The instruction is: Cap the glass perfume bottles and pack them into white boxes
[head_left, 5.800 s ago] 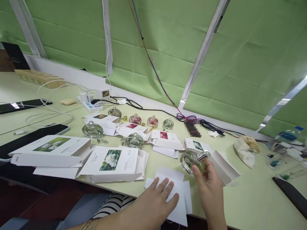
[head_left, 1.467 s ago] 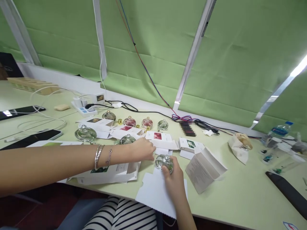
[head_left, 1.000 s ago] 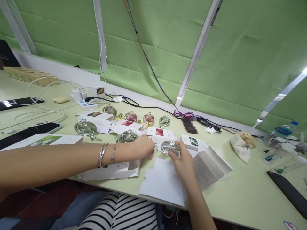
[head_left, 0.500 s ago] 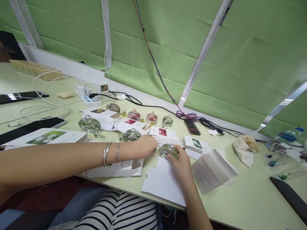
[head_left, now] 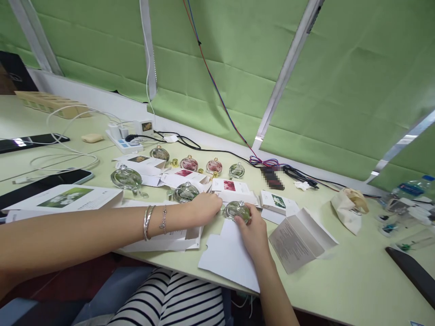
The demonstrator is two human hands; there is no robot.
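Note:
My right hand [head_left: 253, 228] grips the side of a round glass perfume bottle [head_left: 237, 211] with green patterning, which stands on the table behind a white paper sheet [head_left: 231, 260]. Close to the bottle's left, my left hand [head_left: 208, 208] is closed, its fingertips mostly hidden behind the knuckles. By those knuckles a small pale green cap [head_left: 223, 207] shows; whether the fingers hold it I cannot tell. Another green bottle [head_left: 185, 192] is just behind the left wrist. Behind both hands lies a white box with a red flower picture [head_left: 233, 186].
Farther back stand red bottles [head_left: 189, 163], a clear green one [head_left: 237, 170] and a dark one [head_left: 159, 154]. A larger green bottle [head_left: 126, 177] is at left, near phones and a power strip [head_left: 124, 142]. An unfolded printed carton [head_left: 299, 242] and a cloth pouch [head_left: 350, 210] lie at right.
The view has shifted slightly. Both hands keep nearly the same places, the right one still on the bottle; nothing else has visibly moved.

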